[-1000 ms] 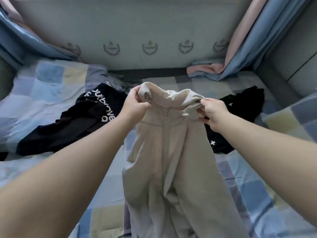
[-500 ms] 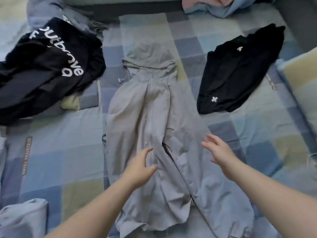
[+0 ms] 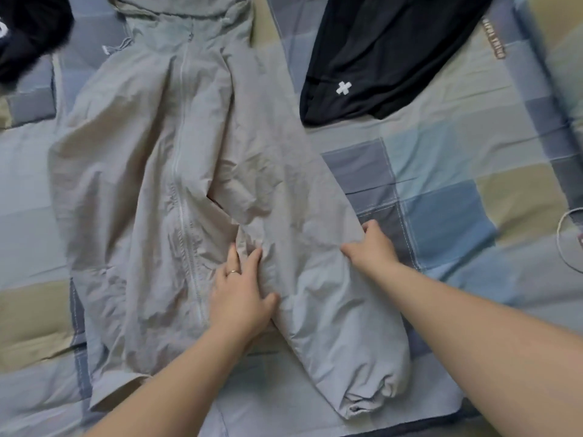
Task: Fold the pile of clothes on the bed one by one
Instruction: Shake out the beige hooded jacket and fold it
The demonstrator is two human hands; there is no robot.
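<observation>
**Q:** Status of the fold?
**A:** Early. Your grey zip jacket (image 3: 164, 171) lies zip-up, spread at frame centre on the bed (image 3: 473, 171), with no fold made yet. Your left hand (image 3: 243, 298) presses it with flat, released fingers (image 3: 233, 257). Your right hand (image 3: 372, 247) pinches the sleeve (image 3: 331, 294) edge.
**Q:** Remaining?
**A:** The black cross-marked garment (image 3: 378, 52), upper right, and the other black garment (image 3: 28, 36), upper left, both look unfolded.

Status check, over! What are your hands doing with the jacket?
Left hand flat on grey jacket. Right hand pinching its sleeve. Black garment lies apart.
</observation>
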